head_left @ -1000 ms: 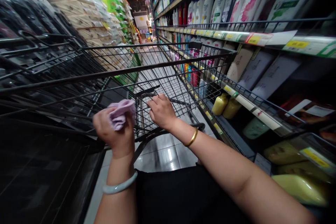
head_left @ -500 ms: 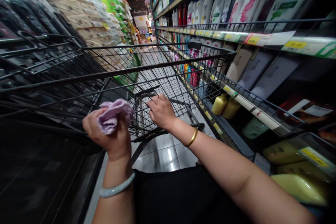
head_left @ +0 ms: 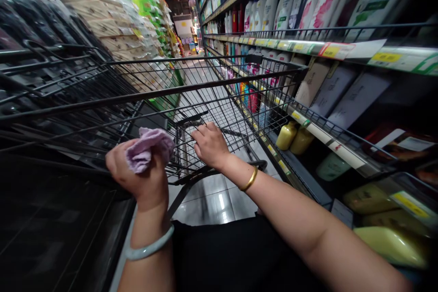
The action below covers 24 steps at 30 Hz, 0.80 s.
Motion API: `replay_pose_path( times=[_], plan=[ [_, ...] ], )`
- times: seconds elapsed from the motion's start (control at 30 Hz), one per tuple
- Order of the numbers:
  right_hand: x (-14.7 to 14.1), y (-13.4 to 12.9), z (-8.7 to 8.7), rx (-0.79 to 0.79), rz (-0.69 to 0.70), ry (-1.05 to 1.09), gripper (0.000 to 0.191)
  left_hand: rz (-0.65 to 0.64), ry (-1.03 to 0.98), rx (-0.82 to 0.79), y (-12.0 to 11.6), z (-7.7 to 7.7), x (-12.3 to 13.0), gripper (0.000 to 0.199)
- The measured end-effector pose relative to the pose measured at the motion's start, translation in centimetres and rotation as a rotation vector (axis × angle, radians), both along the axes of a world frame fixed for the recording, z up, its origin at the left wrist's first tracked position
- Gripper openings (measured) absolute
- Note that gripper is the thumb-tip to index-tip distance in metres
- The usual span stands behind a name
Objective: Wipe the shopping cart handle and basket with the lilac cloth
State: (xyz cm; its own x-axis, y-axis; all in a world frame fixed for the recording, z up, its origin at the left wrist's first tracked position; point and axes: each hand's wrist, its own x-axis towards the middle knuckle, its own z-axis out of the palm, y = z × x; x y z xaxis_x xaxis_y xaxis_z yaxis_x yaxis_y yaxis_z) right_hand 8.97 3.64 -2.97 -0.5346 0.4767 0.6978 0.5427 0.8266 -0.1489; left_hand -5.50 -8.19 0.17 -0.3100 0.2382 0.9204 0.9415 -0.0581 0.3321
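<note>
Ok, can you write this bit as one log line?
Left hand: holding crumpled purple cloth | Right hand: curled on black wire cart | Right side: shelf with bottles

Purple cloth [head_left: 149, 148] (crumpled) sits in the left grip [head_left: 143, 180]

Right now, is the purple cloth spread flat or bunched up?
Bunched up: the purple cloth shows creased, overlapping folds, gathered in the left hand.
</note>
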Motion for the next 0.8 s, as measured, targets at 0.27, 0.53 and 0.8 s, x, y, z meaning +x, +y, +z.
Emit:
replay_pose_path(
  times=[0.27, 0.53, 0.8],
  plan=[
    [-0.4, 0.1, -0.2, -0.042, -0.030, 0.006, 0.021, -0.142, 0.108, -0.257, 2.3, -2.2, 3.6, 0.023],
    [0.0, 0.0, -0.1, 0.013, -0.003, 0.003, 0.017, -0.032, -0.018, 0.009, 0.5, -0.1, 1.0, 0.029],
    [-0.2, -0.1, 0.0, -0.045, -0.034, 0.002, 0.020, -0.133, 0.077, -0.233, 2.3, -2.3, 3.5, 0.023]
  ],
)
